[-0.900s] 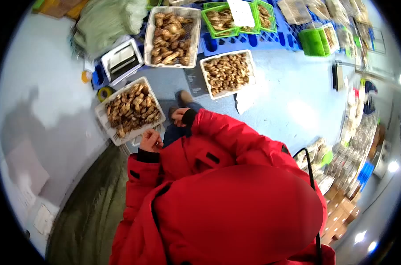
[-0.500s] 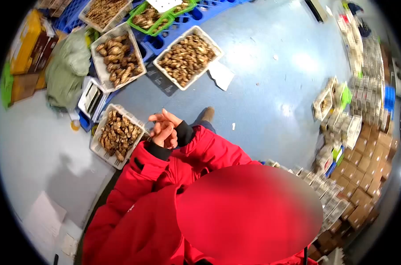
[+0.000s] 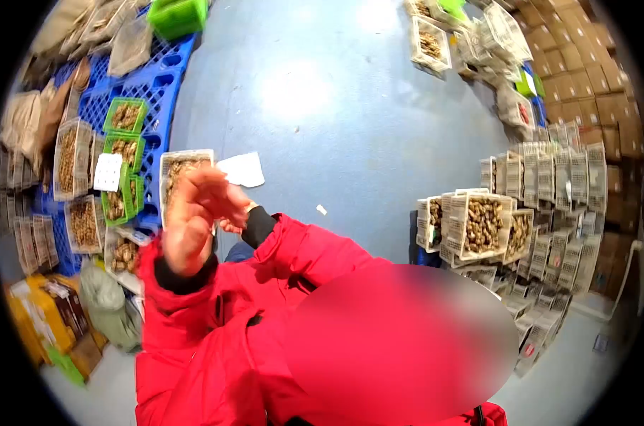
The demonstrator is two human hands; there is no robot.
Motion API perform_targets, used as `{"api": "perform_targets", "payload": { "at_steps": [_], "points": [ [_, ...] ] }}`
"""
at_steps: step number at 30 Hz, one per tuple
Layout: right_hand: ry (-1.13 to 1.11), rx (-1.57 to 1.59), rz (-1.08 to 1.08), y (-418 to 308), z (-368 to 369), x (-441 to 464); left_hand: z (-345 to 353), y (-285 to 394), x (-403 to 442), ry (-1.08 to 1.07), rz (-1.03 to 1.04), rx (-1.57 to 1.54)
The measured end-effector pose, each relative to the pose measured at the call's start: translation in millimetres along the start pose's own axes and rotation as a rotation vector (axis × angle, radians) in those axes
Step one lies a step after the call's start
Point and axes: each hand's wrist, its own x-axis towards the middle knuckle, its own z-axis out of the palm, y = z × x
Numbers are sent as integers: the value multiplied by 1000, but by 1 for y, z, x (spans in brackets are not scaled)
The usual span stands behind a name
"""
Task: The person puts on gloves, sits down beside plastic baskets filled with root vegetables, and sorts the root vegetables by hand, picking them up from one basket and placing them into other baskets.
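- Hands: bare left hand [image 3: 189, 224], raised and blurred, half open with bent fingers, nothing visible in its grasp; bare right hand [image 3: 231, 224], mostly hidden behind it, grip impossible to tell.
- White rectangular plastic crate [image 3: 187, 154] of brown mushrooms [image 3: 182, 167]: beyond the hands, partly covered by them, beside the blue lattice plastic pallet [image 3: 162, 106].

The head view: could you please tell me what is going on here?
A person in a red jacket has their blurred left hand in front of a white crate of brown produce, the right hand partly hidden beside it. No object shows in either hand. A white sheet lies beside the crate.
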Motion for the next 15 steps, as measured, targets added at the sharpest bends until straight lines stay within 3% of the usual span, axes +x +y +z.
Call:
{"api": "perform_targets", "payload": {
  "at_steps": [1,2,3,6,8,10,12,14,15],
  "points": [
    [81,-2,54,-32,11,-33,41,34,31,-151,212,86],
    [156,16,123,-54,11,-49,66,59,66,-234,288,287],
    [95,37,46,-68,3,-64,92,70,89,-306,394,363],
    [216,-7,-31,-135,-7,-95,140,68,153,-397,653,238],
    [126,50,-113,-175,-59,-86,165,54,200,-432,761,137],
    [270,-29,-260,-223,-90,-101,185,43,247,-461,829,50],
    [451,6,-162,-284,-127,-109,203,31,299,-478,856,-39],
    [517,59,-350,-323,-146,-150,226,20,349,-500,855,-89],
    [427,76,-426,-335,-161,-170,239,14,371,-523,844,-104]
  ]
}}
